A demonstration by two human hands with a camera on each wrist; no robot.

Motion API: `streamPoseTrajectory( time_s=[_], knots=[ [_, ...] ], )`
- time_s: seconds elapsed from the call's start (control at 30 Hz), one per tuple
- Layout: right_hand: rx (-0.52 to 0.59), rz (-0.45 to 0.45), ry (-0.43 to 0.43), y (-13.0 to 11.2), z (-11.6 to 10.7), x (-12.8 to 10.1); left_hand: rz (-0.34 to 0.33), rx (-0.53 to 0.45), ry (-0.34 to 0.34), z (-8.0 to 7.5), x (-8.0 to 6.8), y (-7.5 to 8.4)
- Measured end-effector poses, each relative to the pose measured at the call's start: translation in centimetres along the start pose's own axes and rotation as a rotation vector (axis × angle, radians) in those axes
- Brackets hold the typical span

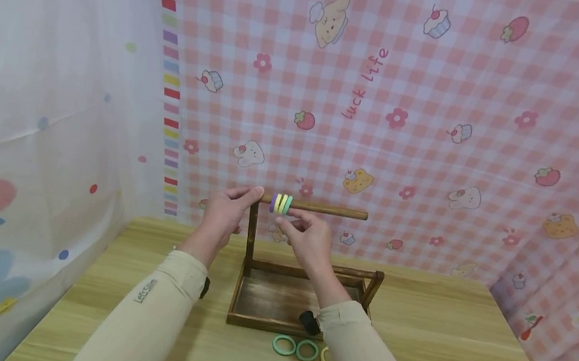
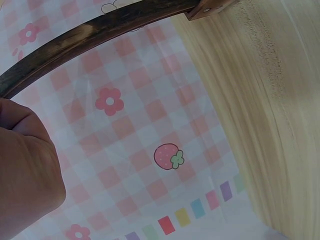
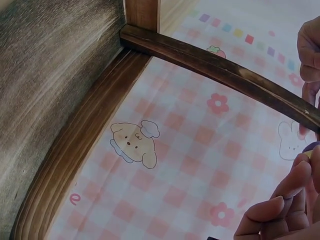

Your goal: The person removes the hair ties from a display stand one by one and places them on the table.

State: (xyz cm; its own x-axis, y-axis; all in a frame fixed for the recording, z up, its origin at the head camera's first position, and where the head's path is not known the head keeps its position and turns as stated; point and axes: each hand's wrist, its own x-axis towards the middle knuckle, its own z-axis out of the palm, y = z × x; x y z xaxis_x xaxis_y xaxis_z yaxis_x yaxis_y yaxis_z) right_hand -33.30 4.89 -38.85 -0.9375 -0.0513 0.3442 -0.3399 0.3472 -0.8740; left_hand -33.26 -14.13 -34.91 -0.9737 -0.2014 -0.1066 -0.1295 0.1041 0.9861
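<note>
A pale wooden table [image 1: 446, 320] is stretching across the room, its grain running side to side. Behind it a pink checked cloth [image 1: 440, 102] is hanging as a backdrop, showing strawberries, cupcakes, little flowers and the words "Luck Life". To the left a white sheet [image 1: 35, 83] is hanging, dotted with colours and carrying cartoon animals near its lower edge. A strip of coloured squares [image 1: 171, 87] is running down where the two cloths meet.

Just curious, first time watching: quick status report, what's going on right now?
Left hand steadies the rod end. Right hand pinches the rings on it. Three loose rings on table. Nothing in the way.
</note>
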Motion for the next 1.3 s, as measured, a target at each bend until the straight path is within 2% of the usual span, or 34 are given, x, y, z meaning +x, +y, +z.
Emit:
streamPoseTrajectory(
  time_s=[0.37, 0.57, 0.93, 1.13, 1.3],
  knots=[
    [-0.012, -0.037, 0.035, 0.0, 0.0, -0.3, 0.007, 0.003, -0.001, 0.1, 0.2, -0.2],
    [-0.061, -0.085, 0.068, 0.1, -0.7, -0.6, -0.002, 0.006, 0.001, 0.0, 0.2, -0.2],
    [-0.085, -0.078, 0.126, 1.1, -3.5, -1.0, 0.001, 0.005, -0.006, 0.1, 0.2, -0.1],
    [-0.135, -0.056, 0.162, 2.0, -5.1, -1.3, -0.003, 0.003, -0.010, 0.0, 0.2, 0.0],
    [-0.112, -0.042, 0.196, 2.6, -6.6, -1.5, 0.002, 0.003, -0.011, 0.0, 0.1, 0.0]
  ],
)
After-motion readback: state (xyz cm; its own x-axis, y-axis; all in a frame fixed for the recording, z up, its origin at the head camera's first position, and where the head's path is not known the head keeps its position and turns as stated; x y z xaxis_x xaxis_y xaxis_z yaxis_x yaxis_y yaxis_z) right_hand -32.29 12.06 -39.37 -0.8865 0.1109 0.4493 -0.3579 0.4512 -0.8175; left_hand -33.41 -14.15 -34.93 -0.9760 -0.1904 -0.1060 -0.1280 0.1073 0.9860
